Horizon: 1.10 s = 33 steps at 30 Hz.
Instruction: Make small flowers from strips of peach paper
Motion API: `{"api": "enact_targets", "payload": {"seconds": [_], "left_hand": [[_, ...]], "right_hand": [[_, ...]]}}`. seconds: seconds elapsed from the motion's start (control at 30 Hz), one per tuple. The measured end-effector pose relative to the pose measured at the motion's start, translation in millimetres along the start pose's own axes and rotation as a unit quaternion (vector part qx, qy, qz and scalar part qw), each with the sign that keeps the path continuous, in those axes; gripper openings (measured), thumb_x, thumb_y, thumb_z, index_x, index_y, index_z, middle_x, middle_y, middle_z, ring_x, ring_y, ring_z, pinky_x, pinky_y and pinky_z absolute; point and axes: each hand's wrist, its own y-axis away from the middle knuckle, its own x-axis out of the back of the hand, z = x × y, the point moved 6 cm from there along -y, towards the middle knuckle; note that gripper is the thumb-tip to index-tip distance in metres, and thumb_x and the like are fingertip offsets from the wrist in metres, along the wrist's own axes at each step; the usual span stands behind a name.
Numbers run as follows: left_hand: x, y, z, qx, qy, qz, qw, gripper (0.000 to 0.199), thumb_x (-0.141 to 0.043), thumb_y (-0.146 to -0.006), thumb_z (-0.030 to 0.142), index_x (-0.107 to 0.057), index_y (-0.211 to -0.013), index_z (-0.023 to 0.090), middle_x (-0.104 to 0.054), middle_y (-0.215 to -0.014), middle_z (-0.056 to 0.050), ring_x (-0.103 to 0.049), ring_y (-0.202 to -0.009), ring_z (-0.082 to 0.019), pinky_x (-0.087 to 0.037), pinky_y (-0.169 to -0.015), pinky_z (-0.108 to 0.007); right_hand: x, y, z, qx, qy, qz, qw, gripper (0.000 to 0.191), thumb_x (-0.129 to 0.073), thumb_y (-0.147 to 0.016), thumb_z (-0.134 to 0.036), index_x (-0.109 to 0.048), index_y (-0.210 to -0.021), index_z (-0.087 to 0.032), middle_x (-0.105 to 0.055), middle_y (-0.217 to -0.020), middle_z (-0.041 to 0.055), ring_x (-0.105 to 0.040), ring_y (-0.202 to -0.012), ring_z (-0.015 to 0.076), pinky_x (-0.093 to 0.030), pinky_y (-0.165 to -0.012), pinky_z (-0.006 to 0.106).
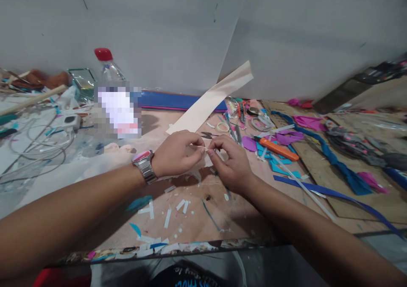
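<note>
Over the middle of the table, my left hand [179, 153] and my right hand [232, 162] meet with thumbs and fingertips pinched closely together. Between the fingertips is something small, pale and thin that I cannot make out. A metal-banded watch [145, 167] is on my left wrist. Just behind my hands, a long cream strip [206, 102] slants up to the right across a blue flat length of material [171, 100]. Near my right fingers lie small dark-bladed snips [210, 135] and a roll of tape [223, 127].
An orange utility knife [276, 148] lies among blue and purple scraps to the right, beside a wooden board [346, 202]. A red-capped bottle [110, 68] stands at back left behind a blurred-out screen. White cables [34, 140] tangle farther left. Paper bits [167, 218] litter the front.
</note>
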Motion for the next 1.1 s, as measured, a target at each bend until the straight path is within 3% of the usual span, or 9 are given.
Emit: {"api": "enact_targets", "payload": {"seconds": [0.37, 0.57, 0.87, 1.1], "left_hand": [[0.5, 1, 2, -0.018, 0.014, 0.011, 1.0, 0.011, -0.065, -0.09, 0.025, -0.071, -0.085, 0.017, -0.077, -0.087, -0.005, -0.068, -0.085, -0.022, -0.048, -0.081, -0.035], [-2.1, 2, 6, -0.047, 0.0, 0.004, 0.999, 0.016, -0.066, -0.096, 0.028, -0.073, -0.085, 0.018, -0.078, -0.088, -0.004, -0.068, -0.087, -0.021, -0.047, -0.082, -0.035], [-4.6, -1, -9, 0.017, 0.038, -0.034, 0.999, 0.021, -0.067, -0.097, 0.033, -0.078, -0.089, 0.017, -0.08, -0.088, -0.004, -0.072, -0.083, -0.019, -0.048, -0.076, -0.031], [-3.7, -5, -17, 0.051, 0.103, -0.109, 0.987, 0.023, -0.066, -0.097, 0.035, -0.08, -0.093, 0.018, -0.081, -0.087, -0.001, -0.069, -0.081, -0.017, -0.047, -0.076, -0.028]], "right_hand": [[-3, 1, 2, 0.006, -0.001, -0.016, 1.0, 0.009, -0.06, -0.099, -0.02, -0.059, -0.091, -0.023, -0.062, -0.085, 0.003, -0.057, -0.079, 0.0198, -0.046, -0.073, 0.034], [-9, 3, 8, -0.022, -0.021, -0.045, 0.999, 0.011, -0.053, -0.099, -0.019, -0.055, -0.09, -0.022, -0.059, -0.085, 0.002, -0.055, -0.078, 0.0187, -0.043, -0.071, 0.032], [-8, 4, 12, -0.057, -0.043, -0.067, 0.995, 0.01, -0.055, -0.102, -0.024, -0.06, -0.094, -0.021, -0.062, -0.088, 0.0023, -0.057, -0.08, 0.0193, -0.043, -0.074, 0.032], [-5, 4, 14, -0.058, -0.021, -0.039, 0.997, 0.013, -0.054, -0.102, -0.023, -0.061, -0.091, -0.021, -0.061, -0.085, 0.0015, -0.057, -0.078, 0.0184, -0.043, -0.074, 0.032]]}}
